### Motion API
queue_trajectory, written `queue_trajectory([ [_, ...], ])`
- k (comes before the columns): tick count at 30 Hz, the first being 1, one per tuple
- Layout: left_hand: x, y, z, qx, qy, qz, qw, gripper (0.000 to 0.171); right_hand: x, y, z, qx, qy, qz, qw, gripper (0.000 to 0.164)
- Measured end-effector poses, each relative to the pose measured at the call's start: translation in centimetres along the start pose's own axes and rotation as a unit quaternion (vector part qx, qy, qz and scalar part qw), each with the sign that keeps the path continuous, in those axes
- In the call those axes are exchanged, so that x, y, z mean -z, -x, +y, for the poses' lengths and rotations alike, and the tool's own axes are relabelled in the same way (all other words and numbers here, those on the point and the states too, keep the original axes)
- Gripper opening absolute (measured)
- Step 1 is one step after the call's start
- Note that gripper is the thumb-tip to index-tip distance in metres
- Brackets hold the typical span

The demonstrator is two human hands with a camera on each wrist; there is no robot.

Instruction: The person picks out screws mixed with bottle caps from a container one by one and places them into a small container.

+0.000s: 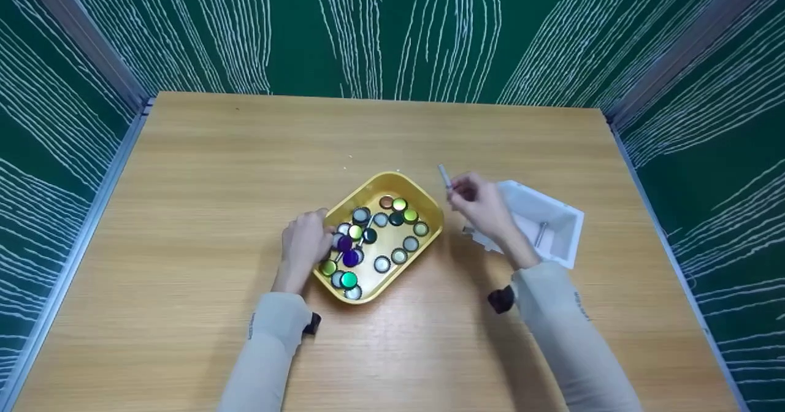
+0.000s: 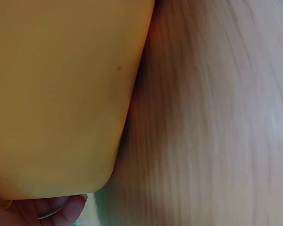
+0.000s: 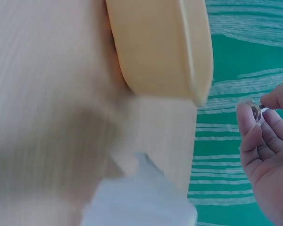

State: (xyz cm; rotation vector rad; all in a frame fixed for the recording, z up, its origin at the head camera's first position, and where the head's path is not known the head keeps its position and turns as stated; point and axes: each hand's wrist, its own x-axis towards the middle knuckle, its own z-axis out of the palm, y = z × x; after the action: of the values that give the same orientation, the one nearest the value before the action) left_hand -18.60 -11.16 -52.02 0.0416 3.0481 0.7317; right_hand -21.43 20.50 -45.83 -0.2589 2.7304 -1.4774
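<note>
A yellow plastic box (image 1: 423,231) stands angled on the table, holding many bottle caps (image 1: 382,264) in silver, green, purple and dark colours. A few slim metal rods lie among the caps. My left hand (image 1: 305,240) grips the box's left wall at the rim; in the left wrist view its fingers (image 2: 74,209) show at the end of the box. Right of the box, my right hand (image 1: 481,203) pinches a slim silver-grey rod (image 1: 444,176), held up at a tilt. The rod's end (image 3: 256,112) shows between thumb and fingers in the right wrist view; its exact kind is unclear.
A white plastic box (image 1: 567,228) stands behind and to the right of the right hand, with a similar metal rod (image 1: 541,234) inside. Its near-left edge looks jagged. Green panels with white streaks (image 1: 423,38) enclose the wooden table (image 1: 184,173) at the back and sides.
</note>
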Motion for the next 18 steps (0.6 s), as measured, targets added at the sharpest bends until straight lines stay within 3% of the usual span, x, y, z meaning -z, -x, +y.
queue_trajectory([
  [9, 0.1, -0.1, 0.0, 0.011, -0.003, -0.005, 0.9999, 0.027, 3.9, 0.5, 1.8, -0.021, -0.012, 0.032, 0.999, 0.026],
  [18, -0.1, -0.1, 0.0, 0.005, 0.003, -0.01, 0.9999, 0.025, 6.9, 1.9, 4.5, -0.055, 0.026, 0.033, 0.998, 0.029],
])
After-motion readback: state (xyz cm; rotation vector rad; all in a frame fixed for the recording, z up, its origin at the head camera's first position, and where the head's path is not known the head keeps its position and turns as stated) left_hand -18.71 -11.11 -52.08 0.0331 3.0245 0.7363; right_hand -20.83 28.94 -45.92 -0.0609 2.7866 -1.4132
